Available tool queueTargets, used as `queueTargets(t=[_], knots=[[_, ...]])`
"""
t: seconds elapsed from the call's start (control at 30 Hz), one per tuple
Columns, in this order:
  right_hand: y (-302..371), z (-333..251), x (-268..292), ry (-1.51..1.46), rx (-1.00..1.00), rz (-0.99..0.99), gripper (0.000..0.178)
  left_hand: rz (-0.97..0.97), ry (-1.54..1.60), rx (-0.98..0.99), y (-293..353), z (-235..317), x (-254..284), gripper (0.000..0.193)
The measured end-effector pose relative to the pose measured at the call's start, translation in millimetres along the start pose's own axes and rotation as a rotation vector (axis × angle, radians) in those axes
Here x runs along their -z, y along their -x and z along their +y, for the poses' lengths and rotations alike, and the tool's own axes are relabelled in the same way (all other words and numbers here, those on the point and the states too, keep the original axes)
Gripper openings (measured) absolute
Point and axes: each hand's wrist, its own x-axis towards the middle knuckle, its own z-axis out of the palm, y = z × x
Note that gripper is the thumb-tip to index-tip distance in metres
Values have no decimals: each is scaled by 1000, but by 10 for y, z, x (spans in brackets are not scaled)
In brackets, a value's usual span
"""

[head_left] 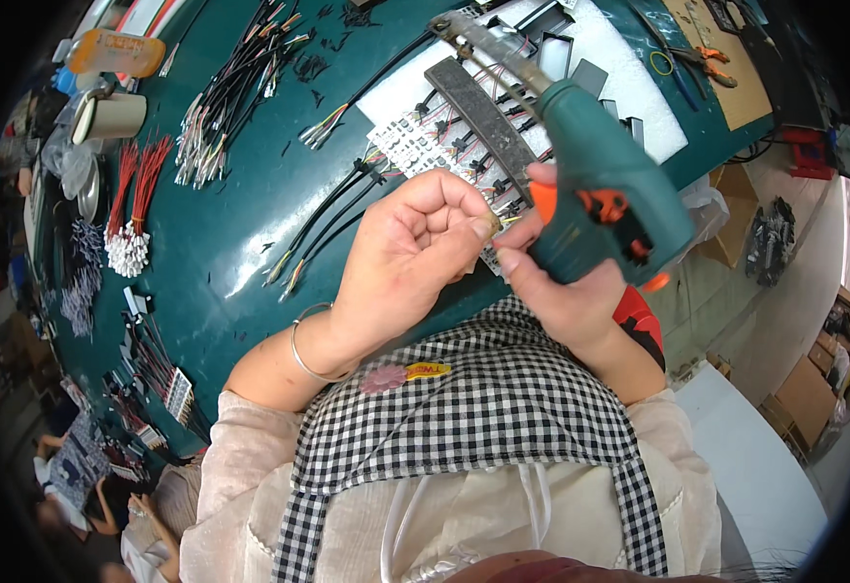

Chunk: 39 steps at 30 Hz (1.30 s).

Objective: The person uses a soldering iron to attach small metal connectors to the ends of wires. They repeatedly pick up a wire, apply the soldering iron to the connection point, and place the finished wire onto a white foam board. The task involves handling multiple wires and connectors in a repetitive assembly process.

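My right hand (563,282) grips a teal soldering gun (600,189) with orange trigger and switch, its metal barrel pointing up and left over the bench. My left hand (415,248) is closed beside it, pinching a small brass-coloured part (490,224) with thin wires at its fingertips, right against the gun's handle. A thin bangle (305,355) sits on my left wrist. Just beyond both hands lies a white perforated jig board (415,141) holding black cable ends, with a dark flat bar (483,112) across it.
Green bench (221,243) carries bundles of black cables (240,78), red wires with white connectors (133,214), a cup (114,117), white foam sheet (629,68), and pliers (707,63) on a brown board. Cardboard boxes stand on the floor at right. Another person sits at lower left.
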Motion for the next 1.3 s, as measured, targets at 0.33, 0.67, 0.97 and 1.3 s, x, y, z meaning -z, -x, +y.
queueTargets(t=[0.33, 0.67, 0.97, 1.3], knots=[[145, -155, 190, -12, -174, 89, 57, 190, -547, 40, -77, 88, 443, 8], [437, -257, 477, -110, -459, 99, 65, 479, -781, -94, -141, -273, 638, 14], [406, -182, 414, -2, -414, 79, 63, 534, -839, -172, -173, -315, 637, 10], [250, -74, 545, 40, -267, -144, 50, 502, -878, -219, -181, -334, 670, 11]])
